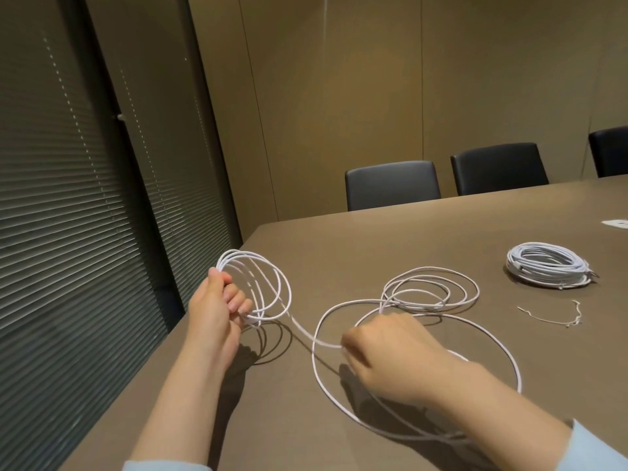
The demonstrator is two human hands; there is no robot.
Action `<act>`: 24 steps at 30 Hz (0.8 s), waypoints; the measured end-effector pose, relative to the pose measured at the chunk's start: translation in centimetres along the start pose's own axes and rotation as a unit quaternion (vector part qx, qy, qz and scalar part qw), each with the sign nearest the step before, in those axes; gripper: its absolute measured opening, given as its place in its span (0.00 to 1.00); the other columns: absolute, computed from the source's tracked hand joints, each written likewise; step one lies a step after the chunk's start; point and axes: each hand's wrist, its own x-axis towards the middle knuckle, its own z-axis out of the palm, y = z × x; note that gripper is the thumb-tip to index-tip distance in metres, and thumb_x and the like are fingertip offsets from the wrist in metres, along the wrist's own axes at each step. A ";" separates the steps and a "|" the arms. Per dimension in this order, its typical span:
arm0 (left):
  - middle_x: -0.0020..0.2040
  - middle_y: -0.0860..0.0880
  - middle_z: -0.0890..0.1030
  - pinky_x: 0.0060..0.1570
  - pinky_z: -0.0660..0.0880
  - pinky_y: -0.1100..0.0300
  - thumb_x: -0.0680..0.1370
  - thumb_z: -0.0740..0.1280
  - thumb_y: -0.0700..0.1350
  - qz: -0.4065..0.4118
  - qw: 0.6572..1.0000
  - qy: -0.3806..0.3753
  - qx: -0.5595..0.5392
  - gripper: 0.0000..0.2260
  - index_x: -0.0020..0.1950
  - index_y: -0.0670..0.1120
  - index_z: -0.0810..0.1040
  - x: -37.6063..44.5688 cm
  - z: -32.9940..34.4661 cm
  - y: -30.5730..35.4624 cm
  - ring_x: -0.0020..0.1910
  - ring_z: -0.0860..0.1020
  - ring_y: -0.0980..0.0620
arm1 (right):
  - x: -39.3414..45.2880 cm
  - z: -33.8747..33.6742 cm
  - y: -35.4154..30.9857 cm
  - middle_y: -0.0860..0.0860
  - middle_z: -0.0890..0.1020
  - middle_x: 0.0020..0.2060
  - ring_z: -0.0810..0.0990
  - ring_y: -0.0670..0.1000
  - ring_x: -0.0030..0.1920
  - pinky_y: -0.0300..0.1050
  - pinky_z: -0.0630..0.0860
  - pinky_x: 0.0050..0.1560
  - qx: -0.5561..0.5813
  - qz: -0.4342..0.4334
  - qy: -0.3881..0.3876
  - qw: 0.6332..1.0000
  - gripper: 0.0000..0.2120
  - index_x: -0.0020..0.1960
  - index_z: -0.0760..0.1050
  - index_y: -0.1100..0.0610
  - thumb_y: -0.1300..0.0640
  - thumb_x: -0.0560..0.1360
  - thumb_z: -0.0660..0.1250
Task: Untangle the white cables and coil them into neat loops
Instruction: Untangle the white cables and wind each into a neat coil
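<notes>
On the bench [339, 239], the left hand [217, 307] holds a coil [268, 283] upright at the left edge. The right hand [384, 355] is to its right, over loose loops [428, 294]. A finished coil [547, 270] lies far right, a tie [550, 317] just before it. Chairs [390, 181] stand behind the bench.

The left hand [217, 307] is raised on a bare forearm, fingers curled and thumb up, its grip closed round a bundle of cable loops [261, 287]. The right hand [384, 348] reaches in lower, knuckles up, pinching 1 strand of the cable; light blue sleeves show at both forearms.
</notes>
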 end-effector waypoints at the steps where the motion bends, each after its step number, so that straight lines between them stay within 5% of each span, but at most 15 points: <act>1: 0.26 0.53 0.60 0.23 0.59 0.65 0.85 0.53 0.49 0.007 1.000 -0.014 0.024 0.16 0.40 0.46 0.68 -0.2 0.3 -0.1 0.23 0.58 0.57 | -0.1 0.1 -0.3 0.53 0.81 0.41 0.77 0.62 0.44 0.49 0.66 0.39 0.018 -0.026 0.015 0.999 0.10 0.51 0.73 0.53 0.50 0.79 0.55; 6: 0.28 0.50 0.62 0.26 0.64 0.61 0.85 0.54 0.49 0.022 0.983 -0.102 0.149 0.15 0.41 0.45 0.69 -1.2 1.5 -0.7 0.25 0.62 0.54 | 0.1 -0.3 -0.8 0.43 0.70 0.26 0.67 0.46 0.30 0.47 0.67 0.37 0.239 -0.085 0.114 0.960 0.11 0.47 0.73 0.47 0.43 0.78 0.57; 11: 0.29 0.45 0.69 0.29 0.75 0.59 0.84 0.55 0.49 -0.067 0.948 -0.231 0.210 0.13 0.44 0.42 0.68 -3.3 2.7 -0.4 0.25 0.71 0.49 | 0.6 -0.8 0.2 0.46 0.71 0.28 0.67 0.44 0.29 0.39 0.63 0.32 0.398 -0.002 0.235 0.887 0.11 0.40 0.70 0.50 0.50 0.80 0.63; 14: 0.28 0.46 0.68 0.24 0.70 0.62 0.83 0.57 0.49 -0.176 0.926 -0.290 0.164 0.13 0.41 0.45 0.68 -4.4 3.2 -0.3 0.20 0.67 0.52 | 1.1 -0.7 1.2 0.47 0.75 0.38 0.72 0.44 0.38 0.35 0.67 0.39 0.417 0.081 0.262 0.867 0.11 0.38 0.70 0.51 0.53 0.80 0.62; 17: 0.24 0.51 0.61 0.16 0.59 0.68 0.82 0.60 0.49 -0.324 0.880 -0.346 0.035 0.14 0.39 0.44 0.72 -4.8 3.6 -0.3 0.16 0.58 0.59 | 1.4 -0.6 1.8 0.49 0.77 0.42 0.76 0.44 0.43 0.42 0.71 0.48 0.471 0.156 0.204 0.844 0.11 0.40 0.70 0.52 0.51 0.81 0.61; 19: 0.23 0.53 0.59 0.15 0.56 0.67 0.80 0.63 0.47 -0.388 0.843 -0.368 -0.055 0.12 0.40 0.42 0.75 -4.6 3.7 -0.4 0.16 0.56 0.60 | 1.4 -0.9 1.7 0.53 0.80 0.40 0.82 0.49 0.40 0.49 0.75 0.43 0.597 0.200 0.121 0.768 0.12 0.43 0.69 0.56 0.50 0.82 0.59; 21: 0.22 0.53 0.59 0.15 0.55 0.67 0.78 0.64 0.45 -0.398 0.849 -0.338 -0.079 0.11 0.39 0.41 0.75 -4.3 3.9 -0.7 0.18 0.53 0.60 | 1.1 -1.2 1.6 0.56 0.81 0.36 0.82 0.55 0.31 0.48 0.79 0.34 0.696 0.214 0.052 0.683 0.13 0.47 0.68 0.59 0.50 0.83 0.57; 24: 0.23 0.53 0.58 0.17 0.50 0.69 0.77 0.64 0.45 -0.363 0.892 -0.267 -0.041 0.12 0.37 0.41 0.74 -4.5 4.4 -1.3 0.17 0.54 0.60 | 1.1 -1.3 1.7 0.53 0.71 0.27 0.70 0.52 0.22 0.44 0.73 0.28 0.759 0.223 0.020 0.612 0.13 0.45 0.65 0.58 0.50 0.83 0.56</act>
